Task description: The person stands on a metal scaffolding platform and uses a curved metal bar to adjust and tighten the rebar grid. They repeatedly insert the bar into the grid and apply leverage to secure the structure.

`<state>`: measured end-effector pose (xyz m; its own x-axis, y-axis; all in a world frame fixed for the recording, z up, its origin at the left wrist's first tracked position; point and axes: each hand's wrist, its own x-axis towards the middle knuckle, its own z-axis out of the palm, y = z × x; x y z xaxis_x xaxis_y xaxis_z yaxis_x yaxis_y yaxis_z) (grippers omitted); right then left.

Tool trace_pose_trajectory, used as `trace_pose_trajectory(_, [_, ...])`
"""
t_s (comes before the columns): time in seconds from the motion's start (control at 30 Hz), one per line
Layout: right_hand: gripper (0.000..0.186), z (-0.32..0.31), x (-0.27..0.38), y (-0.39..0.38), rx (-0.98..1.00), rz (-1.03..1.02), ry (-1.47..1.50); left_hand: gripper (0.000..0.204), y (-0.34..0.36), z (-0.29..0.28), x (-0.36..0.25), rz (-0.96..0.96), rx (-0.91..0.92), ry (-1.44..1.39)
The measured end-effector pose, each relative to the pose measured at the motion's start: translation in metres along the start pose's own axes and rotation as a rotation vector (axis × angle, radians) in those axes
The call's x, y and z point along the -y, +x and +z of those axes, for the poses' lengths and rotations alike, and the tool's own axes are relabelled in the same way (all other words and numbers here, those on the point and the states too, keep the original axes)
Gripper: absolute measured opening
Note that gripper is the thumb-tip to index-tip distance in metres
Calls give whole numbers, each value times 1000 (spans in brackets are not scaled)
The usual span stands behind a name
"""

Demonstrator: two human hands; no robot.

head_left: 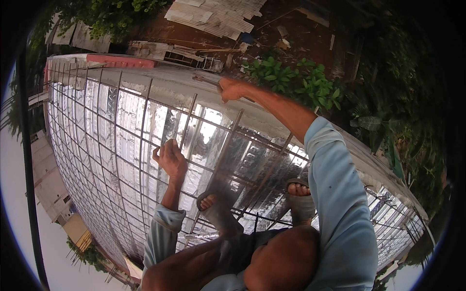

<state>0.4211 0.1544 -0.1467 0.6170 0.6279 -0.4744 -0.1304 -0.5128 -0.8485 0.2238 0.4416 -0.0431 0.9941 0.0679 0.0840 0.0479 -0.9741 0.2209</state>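
Observation:
My left hand [171, 160] is over a crossing in a grid of steel reinforcing bars [144, 112], its fingers curled round a bar. What lies under the fingertips is hidden. With my right arm stretched forward, my right hand [233, 90] is closed round a slim brown metal tool [206, 79]. The tool's narrow head points left, past the bar ends, over the concrete edge. Its exact kind cannot be made out. Shiny corrugated metal sheets [127, 109] lie beneath the grid.
My sandalled feet [208, 202] stand on the bars and sheeting. Upright bar ends [194, 97] stick out along the concrete edge [170, 80]. Beyond it are a drop to brown ground, a leafy plant [276, 72] and old roofing sheets [213, 17]. A dark pole [30, 169] runs down the left.

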Motion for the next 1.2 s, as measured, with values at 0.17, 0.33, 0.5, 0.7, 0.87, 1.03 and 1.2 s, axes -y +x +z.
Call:
trace_pose_trajectory(0.17, [32, -7, 19, 11, -75, -143, -390, 15, 2, 0, -3, -8, 21, 5])
trace_pose_trajectory(0.33, [40, -73, 5, -23, -129, -143, -816, 14, 2, -11, -4, -15, -21, 2])
trace_pose_trajectory(0.5, [42, -87, -33, -54, 77, -75, -1207, 13, 4, -6, -6, 9, -54, -20])
trace_pose_trajectory(0.7, [58, -66, -32, -54, 143, -271, -1163, 12, 4, -7, -6, -10, -25, -25])
trace_pose_trajectory(0.87, [58, -60, -32, -28, 96, -428, -1281, 12, 4, -4, -8, -10, -20, -35])
trace_pose_trajectory(1.03, [58, -66, -14, -19, 163, -440, -1346, 12, 2, -5, -5, -21, -36, -32])
trace_pose_trajectory(1.2, [54, -73, -7, -12, 136, -523, -1363, 13, 4, -7, -6, -40, 1, -23])
